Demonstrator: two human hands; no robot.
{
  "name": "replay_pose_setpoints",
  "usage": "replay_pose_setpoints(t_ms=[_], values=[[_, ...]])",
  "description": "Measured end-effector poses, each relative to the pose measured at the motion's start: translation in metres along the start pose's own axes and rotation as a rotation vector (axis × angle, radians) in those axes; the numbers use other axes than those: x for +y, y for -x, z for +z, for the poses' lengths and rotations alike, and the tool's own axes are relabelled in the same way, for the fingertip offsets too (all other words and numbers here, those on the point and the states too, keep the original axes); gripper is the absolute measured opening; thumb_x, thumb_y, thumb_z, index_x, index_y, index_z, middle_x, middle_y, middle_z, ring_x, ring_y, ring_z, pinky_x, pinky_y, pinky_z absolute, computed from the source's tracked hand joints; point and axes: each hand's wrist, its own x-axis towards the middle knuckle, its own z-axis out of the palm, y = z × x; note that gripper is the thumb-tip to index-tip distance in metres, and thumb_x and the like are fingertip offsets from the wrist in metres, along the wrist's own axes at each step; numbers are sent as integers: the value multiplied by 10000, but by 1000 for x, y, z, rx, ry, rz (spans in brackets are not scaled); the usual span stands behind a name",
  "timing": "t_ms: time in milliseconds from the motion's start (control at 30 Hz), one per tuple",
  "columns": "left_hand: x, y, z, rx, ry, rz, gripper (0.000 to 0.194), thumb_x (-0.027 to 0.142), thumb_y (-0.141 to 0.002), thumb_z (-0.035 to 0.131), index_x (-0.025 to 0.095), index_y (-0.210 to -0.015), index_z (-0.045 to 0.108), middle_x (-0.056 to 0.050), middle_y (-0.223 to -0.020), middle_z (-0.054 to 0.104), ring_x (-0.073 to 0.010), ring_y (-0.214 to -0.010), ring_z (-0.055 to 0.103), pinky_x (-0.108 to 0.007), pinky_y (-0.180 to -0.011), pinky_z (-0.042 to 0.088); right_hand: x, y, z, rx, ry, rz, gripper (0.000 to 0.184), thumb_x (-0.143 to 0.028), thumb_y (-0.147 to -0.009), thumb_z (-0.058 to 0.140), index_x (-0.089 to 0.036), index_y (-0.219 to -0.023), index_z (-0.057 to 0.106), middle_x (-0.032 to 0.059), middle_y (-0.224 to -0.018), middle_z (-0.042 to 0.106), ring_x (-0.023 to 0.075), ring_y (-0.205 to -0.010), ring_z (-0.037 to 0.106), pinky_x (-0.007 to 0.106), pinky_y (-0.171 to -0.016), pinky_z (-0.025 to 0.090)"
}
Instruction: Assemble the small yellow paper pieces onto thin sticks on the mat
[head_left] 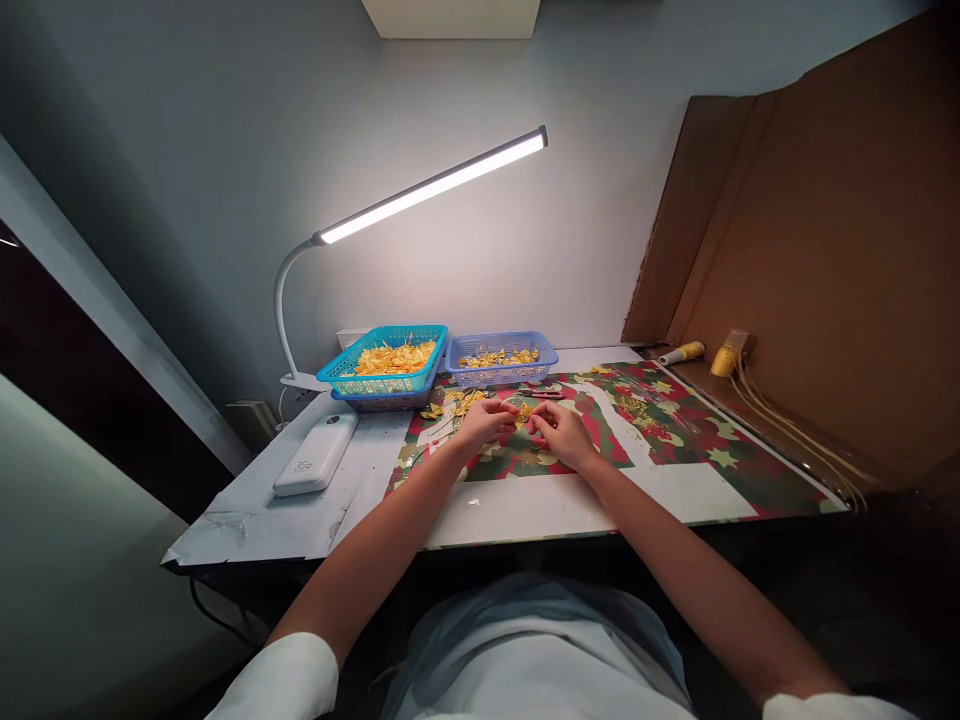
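Note:
My left hand [487, 420] and my right hand [564, 432] meet over the patterned mat [570, 462], fingertips pinched. Between them is a small yellow ribbon-like piece [523, 412], gripped from both sides. Its exact shape is too small to make out, and the fingers cover part of it. Just beyond my left hand lies a loose heap of similar yellow pieces [461, 402]. Behind my hands rests a small dark tool [541, 394], perhaps snips. Tiny yellow bits [637, 412] are scattered on the mat to the right of my right hand.
Yellow strips fill a teal basket [382, 384], stacked on another basket. Beside it, a blue-purple basket [501, 375] holds yellow pieces. A white power bank [316, 455] lies left, near a lit desk lamp [435, 188]. Cardboard [810, 250] rises right, behind a yellow thread spool [724, 361].

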Motion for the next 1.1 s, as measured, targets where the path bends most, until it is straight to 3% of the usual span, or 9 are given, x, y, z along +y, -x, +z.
replay_pose_setpoints(t_ms=[267, 500, 567, 667, 767, 833, 933, 1100], values=[[1, 2, 0, 17, -65, -9, 299, 153, -483, 799, 101, -749, 675, -20, -620, 635, -93, -550, 576, -212, -537, 464, 2, 0, -1, 21, 113, 0, 131, -323, -757, 489, -213, -707, 539, -6, -564, 604, 152, -527, 555, 269, -533, 419], [-1, 0, 0, 34, -68, 2, 233, 189, -532, 767, 102, -732, 684, -18, -614, 626, -72, -532, 553, -175, -503, 438, -2, 1, 0, 52, 105, -21, 154, -339, -748, 511, -204, -682, 547, 7, -572, 587, 154, -517, 528, 269, -503, 383], [-1, 0, 0, 44, -98, -4, 215, 184, -552, 751, 106, -743, 690, -20, -622, 633, -71, -528, 553, -168, -489, 432, -3, -2, -5, 172, 18, -54, 163, -354, -754, 519, -203, -696, 543, -4, -565, 553, 143, -515, 501, 267, -504, 378], [-1, -1, 0, 74, -146, -23, 201, 166, -571, 733, 110, -761, 696, -20, -617, 636, -72, -509, 552, -163, -463, 420, -2, -10, -19, 457, -264, -123, 164, -375, -767, 528, -212, -757, 511, -29, -606, 501, 113, -534, 457, 247, -525, 385], [-2, -3, 0, 96, -191, -9, 193, 155, -583, 720, 110, -770, 702, -21, -608, 640, -75, -489, 549, -166, -445, 413, 0, -18, -33, 599, -481, -181, 176, -377, -768, 540, -219, -770, 463, -50, -622, 442, 86, -530, 404, 221, -526, 370], [-3, -4, 0, 112, -221, 27, 171, 150, -595, 703, 110, -761, 705, -21, -606, 644, -77, -487, 550, -166, -441, 410, 2, -20, -36, 612, -474, -195, 192, -388, -775, 547, -218, -763, 458, -50, -627, 434, 86, -544, 401, 220, -536, 369], [-4, -5, 0, 134, -277, 101, 134, 137, -603, 676, 110, -730, 707, -15, -589, 640, -74, -487, 542, -163, -451, 407, 6, -20, -32, 519, -369, -162, 216, -414, -786, 551, -210, -755, 489, -35, -644, 475, 99, -593, 442, 236, -577, 392], [-2, -3, -1, 165, -331, 156, 137, 134, -591, 662, 115, -715, 716, -7, -563, 636, -81, -480, 522, -172, -448, 390, 21, -23, -33, 485, -403, 76, 210, -406, -726, 600, -217, -775, 524, -23, -648, 537, 118, -584, 485, 252, -534, 397]])
